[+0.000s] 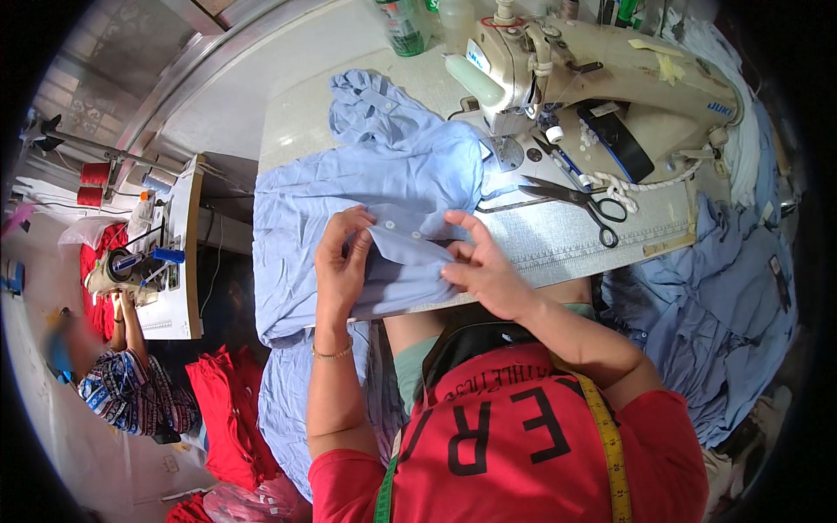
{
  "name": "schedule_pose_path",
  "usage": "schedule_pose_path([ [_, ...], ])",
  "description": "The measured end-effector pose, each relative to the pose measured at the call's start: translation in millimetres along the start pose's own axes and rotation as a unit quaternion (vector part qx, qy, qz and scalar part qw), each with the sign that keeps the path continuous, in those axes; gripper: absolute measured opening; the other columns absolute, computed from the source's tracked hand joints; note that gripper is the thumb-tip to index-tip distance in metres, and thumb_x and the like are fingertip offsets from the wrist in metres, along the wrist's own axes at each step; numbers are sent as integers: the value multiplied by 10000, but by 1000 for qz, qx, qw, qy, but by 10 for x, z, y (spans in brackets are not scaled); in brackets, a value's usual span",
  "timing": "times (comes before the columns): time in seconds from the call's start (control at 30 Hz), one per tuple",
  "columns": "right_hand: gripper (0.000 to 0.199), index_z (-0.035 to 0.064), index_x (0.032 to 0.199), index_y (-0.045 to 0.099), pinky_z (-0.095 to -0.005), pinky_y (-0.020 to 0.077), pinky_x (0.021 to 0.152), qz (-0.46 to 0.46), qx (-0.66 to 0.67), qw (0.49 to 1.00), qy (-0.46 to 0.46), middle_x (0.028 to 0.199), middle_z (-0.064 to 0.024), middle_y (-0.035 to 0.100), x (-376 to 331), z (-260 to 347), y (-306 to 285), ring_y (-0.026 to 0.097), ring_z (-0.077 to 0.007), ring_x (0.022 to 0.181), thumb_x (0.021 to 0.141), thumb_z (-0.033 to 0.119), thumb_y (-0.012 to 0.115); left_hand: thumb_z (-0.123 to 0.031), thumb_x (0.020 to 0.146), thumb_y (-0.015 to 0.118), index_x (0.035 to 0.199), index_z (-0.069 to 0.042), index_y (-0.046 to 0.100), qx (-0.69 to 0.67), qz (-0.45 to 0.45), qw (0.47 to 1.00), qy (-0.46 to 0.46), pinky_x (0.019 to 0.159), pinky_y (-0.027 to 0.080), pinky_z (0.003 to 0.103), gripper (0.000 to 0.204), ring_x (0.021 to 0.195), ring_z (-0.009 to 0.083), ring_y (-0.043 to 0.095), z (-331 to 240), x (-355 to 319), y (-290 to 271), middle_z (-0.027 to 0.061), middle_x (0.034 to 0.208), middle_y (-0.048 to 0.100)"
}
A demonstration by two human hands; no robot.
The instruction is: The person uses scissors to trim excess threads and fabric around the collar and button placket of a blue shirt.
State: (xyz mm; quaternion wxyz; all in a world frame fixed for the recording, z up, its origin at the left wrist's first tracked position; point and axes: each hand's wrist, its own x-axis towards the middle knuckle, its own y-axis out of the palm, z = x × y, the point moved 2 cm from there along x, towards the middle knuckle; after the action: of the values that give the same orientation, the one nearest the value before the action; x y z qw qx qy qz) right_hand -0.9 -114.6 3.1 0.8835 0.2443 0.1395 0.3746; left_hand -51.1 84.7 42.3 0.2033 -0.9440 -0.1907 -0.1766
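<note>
A light blue buttoned shirt [305, 205] lies spread over the sewing table, its near part hanging off the front edge. My left hand [344, 261] pinches the lifted edge of the cloth between thumb and fingers. On the other side, my right hand [488, 270] grips the same fold between thumb and a middle finger, its index finger stretched away. Between the hands, two small white buttons [403, 230] show on the cloth. A cream sewing machine [610, 65] stands beyond my right hand, and black-handled scissors [580, 199] lie to its right.
Near the machine are a black tray [621, 144], loose white buttons and a white cord [623, 187]. More blue garments [706, 305] pile up at the right. Bottles [404, 26] stand at the back. At far left, another person [139, 383] works at a second machine beside red cloth [228, 410].
</note>
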Motion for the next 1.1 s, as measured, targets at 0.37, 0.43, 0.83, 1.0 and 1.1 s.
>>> schedule_pose_path([
  [0.37, 511, 47, 1246, 470, -238, 445, 687, -13, -448, 894, 16, 826, -41, 577, -65, 558, -557, 546, -110, 740, 762, -63, 591, -8, 677, 631, 861, -34, 577, 332, 158, 916, 159, 843, 420, 379, 194, 937, 267, 537, -127, -409, 351, 80, 951, 570],
  [0.43, 496, 33, 1245, 452, -292, 456, 736, -21, -503, 863, -45, 884, -95, 582, -126, 588, -500, 571, -199, 803, 768, -41, 565, -8, 699, 633, 875, -30, 584, 300, 150, 933, 130, 824, 423, 376, 184, 925, 274, 540, -168, -379, 335, 85, 944, 581],
  [0.83, 590, 79, 1277, 421, -364, 468, 789, -111, -504, 852, -87, 1065, -166, 514, -182, 551, -406, 561, -315, 917, 734, -16, 630, -348, 777, 640, 1060, -69, 574, 326, 247, 905, 120, 990, 300, 522, 403, 1147, 320, 439, -323, -359, 642, 108, 1216, 496],
  [1.0, 622, 98, 1291, 410, -387, 429, 821, -135, -572, 798, -136, 1075, -137, 527, -155, 495, -419, 536, -313, 948, 727, 64, 670, -372, 782, 628, 1033, -55, 574, 322, 240, 910, 100, 1008, 279, 525, 408, 1151, 327, 434, -270, -381, 573, 112, 1205, 502],
  [1.1, 613, 113, 1280, 429, -382, 402, 829, -141, -651, 729, -155, 1072, -105, 537, -129, 506, -430, 524, -286, 953, 725, 139, 686, -388, 788, 618, 1018, -50, 573, 317, 239, 913, 93, 1012, 271, 525, 411, 1152, 332, 433, -251, -384, 526, 116, 1197, 511],
])
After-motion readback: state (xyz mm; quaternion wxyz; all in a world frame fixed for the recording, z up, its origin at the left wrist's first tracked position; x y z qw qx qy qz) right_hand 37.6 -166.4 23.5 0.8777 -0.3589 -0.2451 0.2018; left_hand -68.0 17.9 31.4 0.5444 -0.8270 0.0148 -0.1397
